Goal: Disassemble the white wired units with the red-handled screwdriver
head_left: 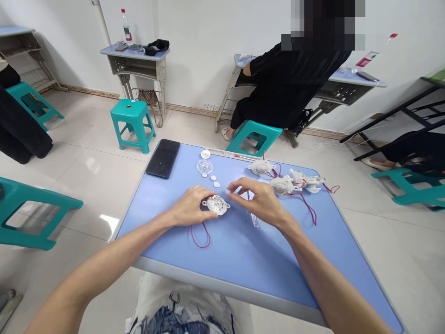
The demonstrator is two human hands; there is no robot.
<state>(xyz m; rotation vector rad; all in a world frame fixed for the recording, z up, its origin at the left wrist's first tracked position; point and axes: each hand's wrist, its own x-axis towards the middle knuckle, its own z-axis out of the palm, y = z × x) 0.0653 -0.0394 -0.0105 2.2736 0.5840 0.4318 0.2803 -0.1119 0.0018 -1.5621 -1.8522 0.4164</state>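
My left hand [193, 206] grips a small white plastic housing [216, 205] with side lugs and a round middle, just over the blue tabletop [222, 264]. A red wire loop [200, 235] shows below that hand. To the right of the housing, my right hand [255, 197] pinches a small white piece [228, 190] between thumb and finger; its exact kind is too small to make out. Beneath the right hand lies a clear-handled rod [254, 219], partly hidden. Small white discs [216, 184] and a clear plastic cover [205, 166] lie just beyond my hands.
Several white housings with red wires [283, 184] lie at the table's right. A black phone [163, 158] rests at the far left corner. A person in black [288, 79] sits beyond the table on a green stool [255, 135]. Another green stool [130, 113] stands further left.
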